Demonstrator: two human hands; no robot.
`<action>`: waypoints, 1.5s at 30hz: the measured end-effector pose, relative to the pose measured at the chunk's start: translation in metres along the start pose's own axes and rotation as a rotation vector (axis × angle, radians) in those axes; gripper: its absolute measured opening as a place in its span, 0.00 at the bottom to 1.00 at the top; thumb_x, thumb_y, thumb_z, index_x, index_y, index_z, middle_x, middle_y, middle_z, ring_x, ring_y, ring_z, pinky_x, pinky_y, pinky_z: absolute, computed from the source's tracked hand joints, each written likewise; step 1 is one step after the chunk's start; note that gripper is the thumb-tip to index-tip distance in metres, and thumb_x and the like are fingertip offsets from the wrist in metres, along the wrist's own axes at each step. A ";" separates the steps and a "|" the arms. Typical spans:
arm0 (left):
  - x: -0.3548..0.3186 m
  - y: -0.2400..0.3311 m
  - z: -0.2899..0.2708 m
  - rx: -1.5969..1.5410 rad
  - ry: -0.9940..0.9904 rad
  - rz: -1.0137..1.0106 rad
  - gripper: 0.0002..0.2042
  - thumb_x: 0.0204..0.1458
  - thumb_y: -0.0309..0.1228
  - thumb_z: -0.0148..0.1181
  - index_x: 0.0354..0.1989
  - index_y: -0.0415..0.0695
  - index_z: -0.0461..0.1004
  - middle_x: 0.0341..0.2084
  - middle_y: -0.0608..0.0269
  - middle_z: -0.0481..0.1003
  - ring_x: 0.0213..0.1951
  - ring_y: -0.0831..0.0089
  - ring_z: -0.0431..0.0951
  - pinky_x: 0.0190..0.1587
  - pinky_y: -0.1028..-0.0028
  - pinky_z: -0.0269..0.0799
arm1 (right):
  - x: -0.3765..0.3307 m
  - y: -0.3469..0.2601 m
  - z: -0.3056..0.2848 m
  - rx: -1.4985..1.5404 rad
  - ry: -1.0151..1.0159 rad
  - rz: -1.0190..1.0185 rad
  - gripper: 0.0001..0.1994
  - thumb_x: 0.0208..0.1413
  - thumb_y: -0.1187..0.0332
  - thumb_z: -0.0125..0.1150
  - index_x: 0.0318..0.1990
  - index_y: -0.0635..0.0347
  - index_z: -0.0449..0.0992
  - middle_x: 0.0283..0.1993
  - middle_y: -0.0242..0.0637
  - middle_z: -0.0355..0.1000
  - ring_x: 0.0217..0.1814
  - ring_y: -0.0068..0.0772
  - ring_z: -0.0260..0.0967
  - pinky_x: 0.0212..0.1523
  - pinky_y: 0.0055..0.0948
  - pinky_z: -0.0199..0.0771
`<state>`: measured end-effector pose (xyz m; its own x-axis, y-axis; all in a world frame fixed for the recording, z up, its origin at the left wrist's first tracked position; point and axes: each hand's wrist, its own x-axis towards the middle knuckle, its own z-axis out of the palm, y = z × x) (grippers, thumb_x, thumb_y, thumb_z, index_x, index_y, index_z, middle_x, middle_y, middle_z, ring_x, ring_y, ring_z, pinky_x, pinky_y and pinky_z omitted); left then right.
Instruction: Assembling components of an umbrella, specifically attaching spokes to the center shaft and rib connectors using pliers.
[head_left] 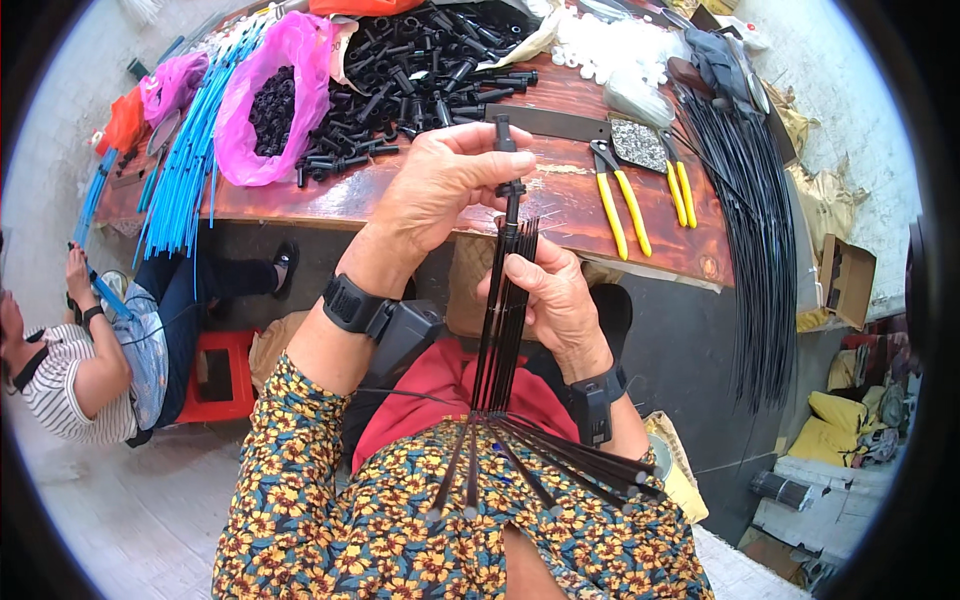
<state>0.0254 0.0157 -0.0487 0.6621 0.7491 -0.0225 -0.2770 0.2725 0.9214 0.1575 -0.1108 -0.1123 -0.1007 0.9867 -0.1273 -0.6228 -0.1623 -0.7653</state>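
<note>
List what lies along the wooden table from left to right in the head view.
Blue rods → pink bag of black parts → loose pile of black plastic fittings → yellow-handled pliers → long black ribs.

A reddish wooden table stretches across the space just beyond the hands, its top worn and glossy in bright, even daylight. Under its near edge the space falls into dark shadow. The floor below and to the left of the hands is pale grey concrete. A red plastic stool stands on it, left of the hands.
</note>
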 end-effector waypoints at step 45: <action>0.003 -0.016 -0.023 -0.037 -0.269 -0.014 0.18 0.50 0.26 0.64 0.51 0.37 0.72 0.37 0.54 0.79 0.39 0.68 0.80 0.45 0.71 0.76 | 0.002 0.000 -0.003 -0.031 0.018 -0.034 0.12 0.58 0.67 0.63 0.47 0.61 0.74 0.31 0.42 0.79 0.18 0.13 0.69 0.13 0.09 0.57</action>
<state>0.0157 0.0273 -0.0722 0.8258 0.5592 0.0727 -0.2882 0.3077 0.9068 0.1598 -0.1091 -0.1149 -0.0660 0.9916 -0.1117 -0.6010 -0.1288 -0.7888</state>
